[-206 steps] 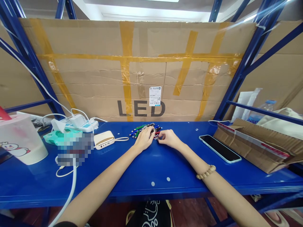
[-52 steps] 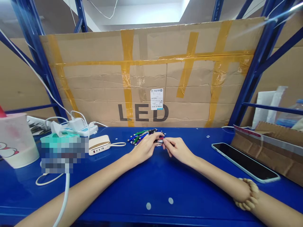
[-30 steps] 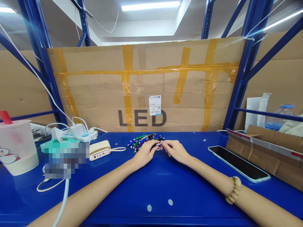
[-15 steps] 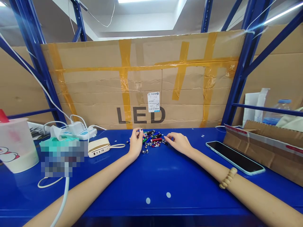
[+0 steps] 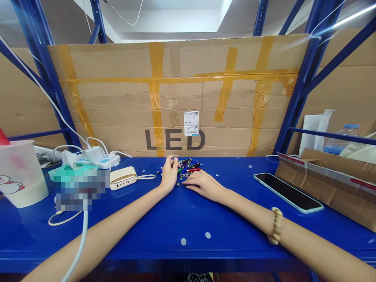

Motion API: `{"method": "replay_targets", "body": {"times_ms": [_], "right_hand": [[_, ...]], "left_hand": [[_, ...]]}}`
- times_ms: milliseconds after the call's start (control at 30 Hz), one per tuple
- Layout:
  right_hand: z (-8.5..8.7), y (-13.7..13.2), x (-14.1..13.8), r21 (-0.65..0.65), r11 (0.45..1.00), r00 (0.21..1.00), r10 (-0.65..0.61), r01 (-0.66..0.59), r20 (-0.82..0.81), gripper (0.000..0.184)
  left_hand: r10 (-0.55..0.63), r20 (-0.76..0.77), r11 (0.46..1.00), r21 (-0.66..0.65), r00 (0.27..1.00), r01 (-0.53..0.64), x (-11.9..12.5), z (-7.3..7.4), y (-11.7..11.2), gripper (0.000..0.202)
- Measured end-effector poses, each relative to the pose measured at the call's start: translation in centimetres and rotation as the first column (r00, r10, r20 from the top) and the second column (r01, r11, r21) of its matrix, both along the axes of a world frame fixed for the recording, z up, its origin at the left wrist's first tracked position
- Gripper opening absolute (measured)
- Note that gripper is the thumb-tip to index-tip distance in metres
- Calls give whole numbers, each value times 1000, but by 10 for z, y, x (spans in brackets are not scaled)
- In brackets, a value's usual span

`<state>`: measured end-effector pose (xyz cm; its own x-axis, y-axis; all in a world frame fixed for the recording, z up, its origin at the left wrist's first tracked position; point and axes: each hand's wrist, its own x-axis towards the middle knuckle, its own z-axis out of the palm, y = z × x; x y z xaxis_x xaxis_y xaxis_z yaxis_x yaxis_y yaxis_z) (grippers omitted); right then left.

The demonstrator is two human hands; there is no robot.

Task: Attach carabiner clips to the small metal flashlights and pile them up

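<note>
A small heap of shiny, slim coloured pieces (image 5: 188,166), in blue, red, green and black with silver parts, lies on the blue shelf (image 5: 152,231). Their exact kind is too small to tell. At the heap's left side stands my left hand (image 5: 169,175), fingers bent and thumb close to them; a tiny pale, shiny spot shows at the fingertips. My right hand (image 5: 204,184) lies low over the heap's near right side, palm down with fingers stretched to the left. Its fingertips are by a small silver piece (image 5: 178,184) and hide part of the heap.
To the left are a cream power bank (image 5: 123,178), a power strip (image 5: 107,161) with cables and a plastic cup (image 5: 22,176). On the right lie a phone (image 5: 289,192) and an open cardboard box (image 5: 323,188). A tall cardboard panel (image 5: 117,109) closes off the back.
My right hand has moved left and nearer to me, from the heap's right edge to its front, with fingers more outstretched. My left hand stays nearly in place. The view has shifted slightly.
</note>
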<state>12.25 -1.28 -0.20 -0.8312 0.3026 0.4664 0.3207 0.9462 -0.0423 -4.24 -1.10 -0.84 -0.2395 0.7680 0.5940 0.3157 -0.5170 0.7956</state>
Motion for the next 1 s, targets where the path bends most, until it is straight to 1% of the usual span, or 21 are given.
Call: {"method": "replay_targets", "body": {"times_ms": [167, 233, 333, 433, 600, 767, 867, 1000], "right_hand": [[-3, 11, 5, -7, 1000, 999, -26, 26, -35, 17], [-4, 13, 7, -12, 998, 996, -60, 59, -63, 17], [-3, 15, 13, -28, 993, 988, -115, 112, -108, 20], [0, 17, 20, -56, 983, 970, -184, 178, -159, 16], [2, 18, 24, -119, 962, 935, -268, 246, -231, 12], [3, 15, 22, -192, 949, 891, -305, 252, -336, 11], [2, 17, 21, -249, 944, 854, -307, 217, -421, 9], [-2, 23, 21, -324, 931, 815, -317, 169, -486, 11]], "left_hand": [[-57, -110, 998, 11, 992, 59, 2, 3, -5, 21], [-62, -151, 998, 13, 987, 65, 4, 5, -8, 22], [-40, -208, 998, 29, 977, 47, 6, 7, -12, 20], [-23, -263, 999, 40, 965, 34, 8, 9, -14, 17], [-74, -351, 996, 11, 933, 83, 11, 9, -18, 18], [-108, -431, 993, -10, 896, 115, 14, 8, -19, 20], [-126, -488, 991, -24, 864, 131, 16, 7, -17, 20], [-154, -556, 987, -42, 817, 158, 16, 7, -16, 21]]}}
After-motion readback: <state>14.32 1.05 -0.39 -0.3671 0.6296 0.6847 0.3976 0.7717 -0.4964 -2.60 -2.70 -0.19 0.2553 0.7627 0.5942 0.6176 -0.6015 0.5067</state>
